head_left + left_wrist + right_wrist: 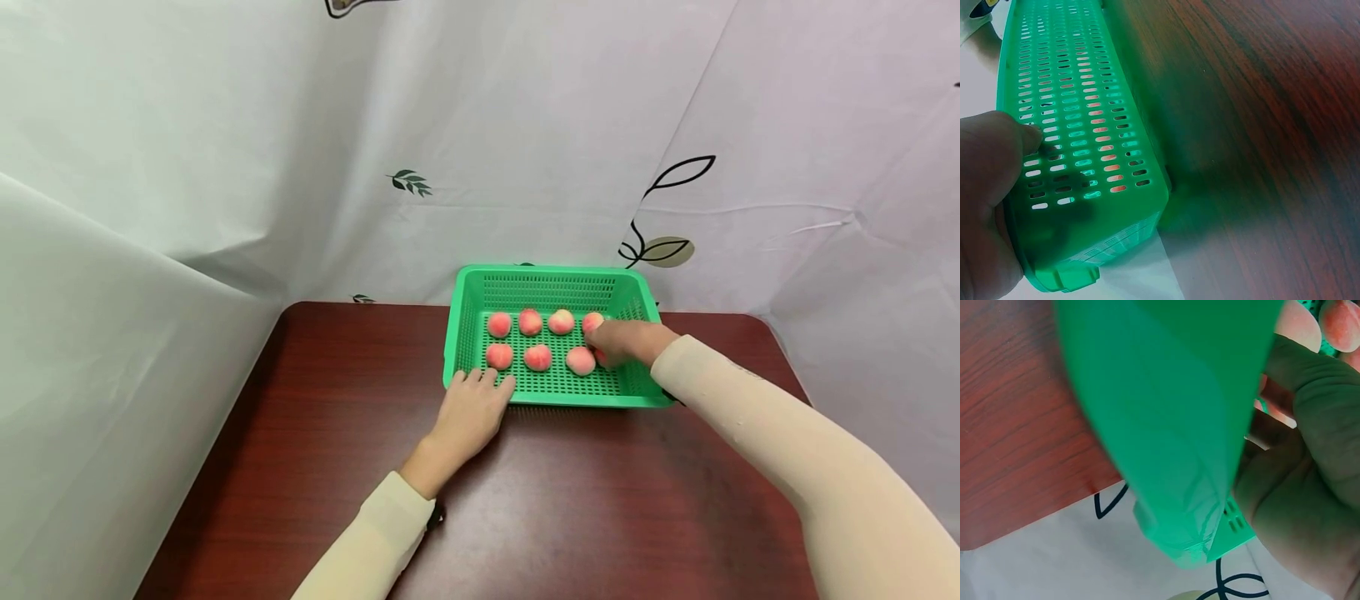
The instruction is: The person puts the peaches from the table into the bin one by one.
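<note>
A green plastic basket (570, 400) with slotted walls stands at the back of the table, and several pink peaches (537, 357) lie in two rows on its floor. My left hand (472, 412) grips the basket's near rim at the left; in the left wrist view the thumb (1030, 139) presses on the outer slotted wall. Reaching over the right side, my right hand (622, 340) is down inside the basket. Its curled fingers hold a peach (600, 357), mostly hidden under the hand, at the right end of the front row.
The dark red-brown wooden table (337, 400) extends to the left, right and front of the basket. A pale cloth (525, 125) with leaf prints hangs behind the table and along its sides.
</note>
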`<state>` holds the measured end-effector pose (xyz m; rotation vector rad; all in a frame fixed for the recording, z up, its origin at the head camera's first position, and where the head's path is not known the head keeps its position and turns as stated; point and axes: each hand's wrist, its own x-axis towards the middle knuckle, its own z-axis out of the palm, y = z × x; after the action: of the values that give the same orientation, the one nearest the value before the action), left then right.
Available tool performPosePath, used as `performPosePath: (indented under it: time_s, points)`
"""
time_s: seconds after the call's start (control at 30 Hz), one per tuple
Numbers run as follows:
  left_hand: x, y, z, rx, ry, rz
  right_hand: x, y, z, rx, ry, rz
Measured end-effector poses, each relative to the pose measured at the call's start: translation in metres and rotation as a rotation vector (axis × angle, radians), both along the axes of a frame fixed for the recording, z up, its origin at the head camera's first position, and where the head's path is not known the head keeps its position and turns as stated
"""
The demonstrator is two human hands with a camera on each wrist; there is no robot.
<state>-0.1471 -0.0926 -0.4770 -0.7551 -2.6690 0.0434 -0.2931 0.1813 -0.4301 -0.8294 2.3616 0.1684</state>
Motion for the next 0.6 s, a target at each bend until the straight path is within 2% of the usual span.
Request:
performPosePath:
  time_s: [0.37,0.6]
  points:
    - [0.0007,0.0,0.0004,0.003,0.027,-0.008,0.0026,0.0031,-0.0005,-0.029,0.001,0.002]
    - [0.0,-0.0001,-0.0001,0.003,0.026,-0.009,0.0021,0.0028,0.0016,0.003,-0.022,-0.017]
